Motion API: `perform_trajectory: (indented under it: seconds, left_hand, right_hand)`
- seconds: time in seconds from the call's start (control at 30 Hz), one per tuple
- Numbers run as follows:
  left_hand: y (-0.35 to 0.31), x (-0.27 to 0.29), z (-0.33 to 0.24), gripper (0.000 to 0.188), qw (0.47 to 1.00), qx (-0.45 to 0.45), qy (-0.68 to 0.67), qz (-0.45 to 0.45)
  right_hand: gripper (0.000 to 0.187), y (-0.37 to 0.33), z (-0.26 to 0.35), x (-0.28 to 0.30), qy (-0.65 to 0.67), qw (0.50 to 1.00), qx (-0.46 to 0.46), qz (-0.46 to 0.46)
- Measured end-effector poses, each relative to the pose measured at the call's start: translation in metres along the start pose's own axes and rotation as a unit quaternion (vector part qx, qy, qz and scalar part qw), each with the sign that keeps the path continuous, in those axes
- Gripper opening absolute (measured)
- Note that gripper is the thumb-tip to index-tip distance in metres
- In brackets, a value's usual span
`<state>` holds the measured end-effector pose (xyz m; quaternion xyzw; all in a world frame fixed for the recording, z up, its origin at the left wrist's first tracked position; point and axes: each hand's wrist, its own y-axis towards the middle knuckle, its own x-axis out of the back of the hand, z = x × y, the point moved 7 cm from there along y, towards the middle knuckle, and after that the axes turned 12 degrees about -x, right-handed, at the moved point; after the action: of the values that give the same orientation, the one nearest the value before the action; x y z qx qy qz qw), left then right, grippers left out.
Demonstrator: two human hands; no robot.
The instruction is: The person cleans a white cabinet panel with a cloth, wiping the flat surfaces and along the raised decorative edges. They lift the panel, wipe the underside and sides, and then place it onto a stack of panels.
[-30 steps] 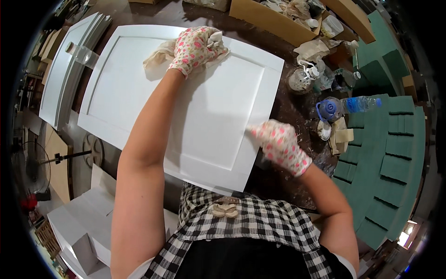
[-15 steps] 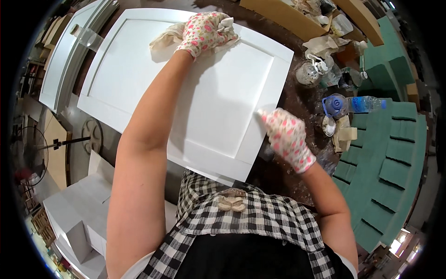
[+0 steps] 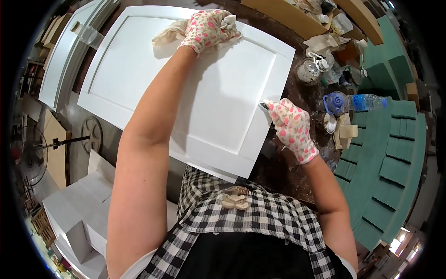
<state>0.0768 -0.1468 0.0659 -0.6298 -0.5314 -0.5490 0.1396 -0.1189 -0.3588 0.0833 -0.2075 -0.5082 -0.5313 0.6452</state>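
Note:
A white cabinet door (image 3: 223, 107) with a raised frame lies flat before me. At its far edge my left hand (image 3: 207, 30), in a pink-flowered glove, is closed on a cream rag (image 3: 168, 36) that rests on the door. A small white bit shows at those fingers; I cannot tell if it is part of the rag. By the door's right edge, my right hand (image 3: 292, 128), gloved alike, pinches a small dark-tipped tool (image 3: 264, 105). Most of this tool is hidden in the fingers, and its tip is over the door's right frame strip.
Plastic bottles, a large jug (image 3: 309, 72) and a blue-capped water bottle (image 3: 367, 102) crowd the right side of the dark table (image 3: 274, 172). Stacked green foam sheets (image 3: 395, 172) are farther right. More white panels (image 3: 65, 56), with a clear jar (image 3: 87, 35), stand at left.
My right hand has shifted slightly right and turned, so that the dark tool tip shows. The left hand with the rag has moved a little up and to the right.

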Motion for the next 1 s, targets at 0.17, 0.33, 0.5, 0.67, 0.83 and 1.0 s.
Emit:
perform_trajectory:
  seconds: [0.17, 0.33, 0.5, 0.67, 0.83, 1.0]
  left_hand:
    - [-0.002, 0.002, -0.001, 0.035, 1.000, 0.003, -0.005, -0.001]
    - [0.003, 0.002, -0.007, 0.044, 0.997, 0.042, 0.010, 0.061]
    - [-0.003, 0.002, 0.001, 0.044, 1.000, 0.006, -0.023, 0.010]
    - [0.000, 0.001, -0.001, 0.045, 0.999, 0.019, 0.038, 0.024]
    - [-0.003, 0.002, 0.001, 0.047, 0.999, 0.012, 0.033, 0.018]
    - [0.001, 0.003, 0.000, 0.039, 0.997, 0.029, 0.030, 0.059]
  right_hand:
    - [0.043, -0.048, 0.048, -0.008, -0.039, 0.991, 0.080, 0.101]
    - [0.052, -0.029, 0.024, -0.003, -0.051, 0.994, 0.092, 0.043]
    - [0.054, -0.053, 0.047, -0.010, -0.053, 0.990, 0.091, 0.091]
    - [0.041, -0.029, 0.028, 0.001, -0.039, 0.994, 0.096, 0.031]
    - [0.046, -0.043, 0.048, -0.007, -0.059, 0.991, 0.080, 0.090]
    - [0.043, -0.041, 0.038, -0.006, 0.007, 0.992, 0.079, 0.097]
